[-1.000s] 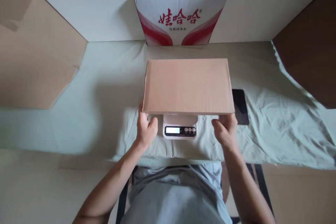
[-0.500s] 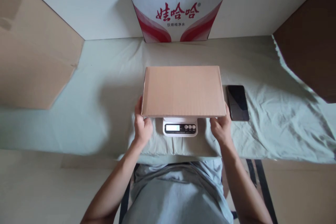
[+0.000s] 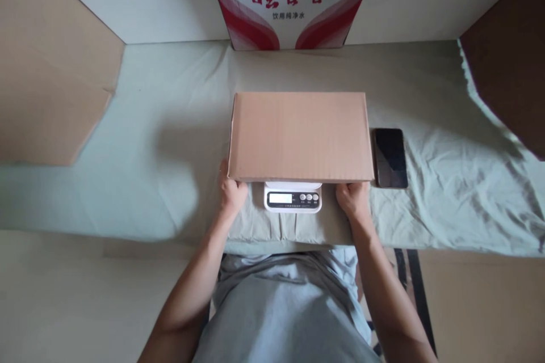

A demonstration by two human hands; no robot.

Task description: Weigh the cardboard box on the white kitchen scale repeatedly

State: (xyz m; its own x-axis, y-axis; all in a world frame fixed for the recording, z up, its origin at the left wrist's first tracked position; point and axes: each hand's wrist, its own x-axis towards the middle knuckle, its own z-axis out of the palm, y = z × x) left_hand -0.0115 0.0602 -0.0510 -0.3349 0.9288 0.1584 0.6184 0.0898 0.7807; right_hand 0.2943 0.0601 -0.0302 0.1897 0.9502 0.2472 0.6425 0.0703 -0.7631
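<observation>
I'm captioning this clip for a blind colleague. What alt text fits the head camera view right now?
Seen from above, a person's left hand and right hand grip the near corners of a flat cardboard box over a small white kitchen scale. The scale sits on a pale green cloth, with a dark phone just right of the box and a red-and-white carton behind.

Home packing station: scale [image 3: 292,197], cartons [image 3: 293,0]

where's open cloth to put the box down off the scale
Widest bare patch: the cloth left of the cardboard box, up to the brown panel. Another strip lies behind the box, before the red-and-white carton, and more right of the phone. It is crowded at the scale, between the left hand and right hand.
</observation>
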